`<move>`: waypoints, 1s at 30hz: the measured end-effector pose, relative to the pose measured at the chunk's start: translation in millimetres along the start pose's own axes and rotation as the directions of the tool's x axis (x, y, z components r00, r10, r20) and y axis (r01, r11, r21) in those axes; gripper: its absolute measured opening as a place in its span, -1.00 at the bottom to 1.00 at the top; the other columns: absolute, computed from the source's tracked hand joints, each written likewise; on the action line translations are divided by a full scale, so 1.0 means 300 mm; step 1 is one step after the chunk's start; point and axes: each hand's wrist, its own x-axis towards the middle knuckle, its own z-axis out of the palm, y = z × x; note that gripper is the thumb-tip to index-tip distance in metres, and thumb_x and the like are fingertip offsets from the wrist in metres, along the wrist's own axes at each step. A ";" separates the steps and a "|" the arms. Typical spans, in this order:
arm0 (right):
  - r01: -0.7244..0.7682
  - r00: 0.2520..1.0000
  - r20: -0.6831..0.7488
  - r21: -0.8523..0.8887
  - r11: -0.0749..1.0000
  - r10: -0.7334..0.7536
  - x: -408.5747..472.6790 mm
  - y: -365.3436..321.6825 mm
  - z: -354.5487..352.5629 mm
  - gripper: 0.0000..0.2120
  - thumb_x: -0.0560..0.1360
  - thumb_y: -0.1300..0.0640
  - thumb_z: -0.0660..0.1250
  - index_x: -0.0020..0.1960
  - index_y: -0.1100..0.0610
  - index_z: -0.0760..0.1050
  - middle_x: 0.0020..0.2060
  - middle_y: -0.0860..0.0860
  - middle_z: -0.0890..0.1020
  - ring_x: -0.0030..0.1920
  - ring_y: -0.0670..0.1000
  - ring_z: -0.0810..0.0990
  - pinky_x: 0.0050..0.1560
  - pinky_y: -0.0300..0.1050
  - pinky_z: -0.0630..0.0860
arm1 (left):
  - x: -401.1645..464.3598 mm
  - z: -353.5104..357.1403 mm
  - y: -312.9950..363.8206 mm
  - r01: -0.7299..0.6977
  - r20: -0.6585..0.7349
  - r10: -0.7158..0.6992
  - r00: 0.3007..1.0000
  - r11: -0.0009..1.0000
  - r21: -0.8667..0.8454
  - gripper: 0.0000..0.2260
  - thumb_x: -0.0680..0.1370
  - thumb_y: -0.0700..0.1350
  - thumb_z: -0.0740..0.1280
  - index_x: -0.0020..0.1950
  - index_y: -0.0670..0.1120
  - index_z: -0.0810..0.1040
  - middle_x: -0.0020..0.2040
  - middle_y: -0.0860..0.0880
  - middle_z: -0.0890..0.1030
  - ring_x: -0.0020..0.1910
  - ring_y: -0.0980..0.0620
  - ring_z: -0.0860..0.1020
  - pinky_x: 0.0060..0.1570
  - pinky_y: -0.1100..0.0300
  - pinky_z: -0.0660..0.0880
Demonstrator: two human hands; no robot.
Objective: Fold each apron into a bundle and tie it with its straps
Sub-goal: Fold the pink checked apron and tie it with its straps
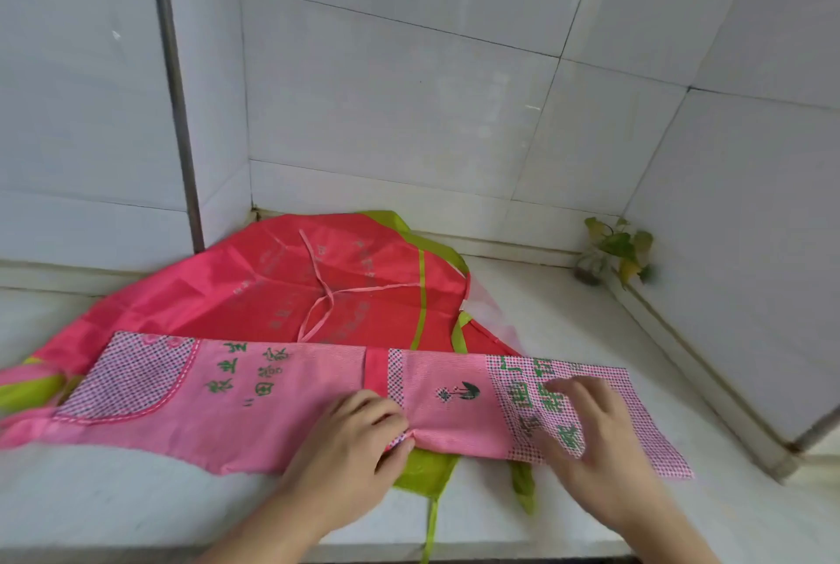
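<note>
The pink checked cotton apron point(291, 400) lies folded lengthwise on the white counter point(568, 336), over red and green aprons. The left hand point(350, 440) pinches its near edge; the right hand point(591, 440) presses flat, fingers straight. Judged mid-fold; next comes rolling it shorter.

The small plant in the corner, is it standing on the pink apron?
No, the small plant stands on the bare counter at the wall, well apart from the pink apron.

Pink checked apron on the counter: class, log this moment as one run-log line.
stage: folding, untied | pink checked apron: long strip atop red apron | left hand: pinches near edge | right hand: presses flat
</note>
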 end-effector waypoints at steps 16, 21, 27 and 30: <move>0.266 0.946 0.243 -0.200 0.943 -0.215 -0.004 0.042 0.124 -0.65 0.51 0.12 0.35 0.23 -0.18 0.58 0.17 -0.26 0.60 0.00 -0.11 0.66 -0.29 -0.05 0.61 | -0.129 -0.137 -0.089 0.310 0.026 -0.310 0.950 0.951 0.021 -0.73 0.55 -0.03 0.16 0.05 0.06 0.65 -0.01 0.18 0.64 -0.08 0.18 0.62 -0.05 0.12 0.63; 0.071 0.958 0.286 -0.217 0.974 -0.006 0.052 0.152 0.014 -0.81 0.65 0.00 0.34 -0.14 -0.07 0.47 -0.28 -0.17 0.54 -0.21 0.01 0.59 -0.24 0.00 0.46 | -0.106 -0.325 -0.216 0.452 0.217 -0.470 0.855 0.883 0.130 -0.77 0.65 0.03 0.35 -0.19 0.02 0.52 -0.38 0.04 0.57 -0.43 0.17 0.52 -0.34 0.14 0.44; 0.106 0.914 0.404 -0.333 0.937 0.040 0.214 0.147 -0.086 -0.84 0.66 -0.17 0.25 -0.08 -0.20 0.46 -0.16 -0.21 0.62 -0.10 -0.13 0.57 -0.05 -0.11 0.54 | -0.005 -0.444 -0.346 0.420 0.360 -0.478 0.801 0.878 0.231 -0.61 0.53 0.32 0.39 -0.22 0.03 0.48 -0.45 0.05 0.47 -0.44 0.10 0.43 -0.33 0.09 0.42; 0.178 0.904 0.428 -0.406 0.896 0.015 0.266 0.151 -0.056 -0.85 0.70 -0.11 0.19 -0.03 -0.19 0.45 -0.12 -0.19 0.61 -0.08 -0.12 0.55 -0.06 -0.16 0.46 | 0.001 -0.435 -0.396 0.400 0.379 -0.533 0.757 0.836 0.375 -0.61 0.54 0.34 0.37 -0.29 0.08 0.48 -0.36 0.04 0.56 -0.38 0.08 0.51 -0.30 0.10 0.42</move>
